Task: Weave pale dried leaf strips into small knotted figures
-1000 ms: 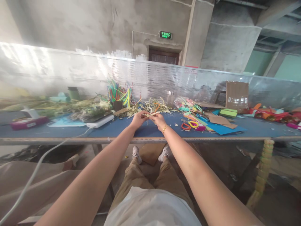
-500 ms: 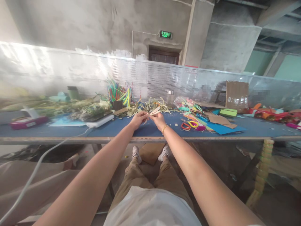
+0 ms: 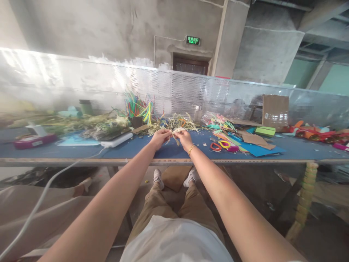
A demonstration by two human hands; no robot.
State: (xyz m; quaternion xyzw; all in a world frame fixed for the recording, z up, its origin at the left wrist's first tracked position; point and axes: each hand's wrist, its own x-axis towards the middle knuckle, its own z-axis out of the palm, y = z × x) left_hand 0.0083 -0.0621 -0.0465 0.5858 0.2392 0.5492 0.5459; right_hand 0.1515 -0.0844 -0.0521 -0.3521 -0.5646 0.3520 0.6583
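Over the blue tabletop, my left hand (image 3: 160,137) and my right hand (image 3: 184,139) pinch a pale, cream-coloured leaf-like strip (image 3: 178,130) between them. It looks like dried husk, but the exact material is too small to tell. Narrow ends of it hang down between the hands. The fingertips of both hands almost meet, and both hands are closed. Behind them lies a heap of dry yellowish-green strips (image 3: 182,122). Right of my right hand are red-handled scissors (image 3: 215,146) and a yellow-handled pair (image 3: 224,144).
A white power strip (image 3: 117,140) with a cable lies to the left, near piled greenish fibres (image 3: 106,127). Colourful pipe cleaners (image 3: 136,109) stand at the back by a bottle (image 3: 197,113). Blue paper (image 3: 263,149) and cardboard (image 3: 257,139) lie right. A perforated metal screen (image 3: 160,85) runs behind.
The pale strip, which stuck up to the right above my right hand, now lies lower and flatter, with an end hanging below the fingers. Both hands stay in nearly the same place.
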